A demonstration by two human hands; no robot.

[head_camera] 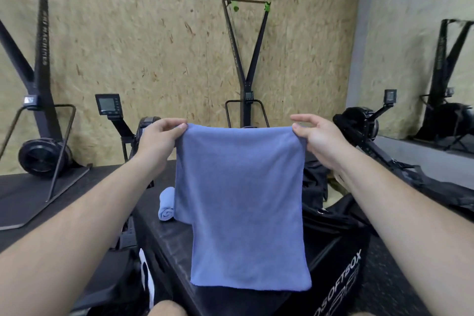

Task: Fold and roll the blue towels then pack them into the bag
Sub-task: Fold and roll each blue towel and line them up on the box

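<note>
A blue towel (243,200) hangs in the air in front of me, doubled over, with its lower edge uneven. My left hand (160,140) pinches its top left corner and my right hand (316,136) pinches its top right corner. Behind the hanging towel, at its left edge, a rolled blue towel (166,204) lies on the black soft box (177,244). A black bag (315,185) sits on the box to the right, partly hidden by the towel and my right arm.
Black ski machines (246,64) stand against the chipboard wall, another one (41,84) at the left on a dark mat. A rowing machine with a monitor (107,105) is left of the box. A mirror (436,59) covers the right wall.
</note>
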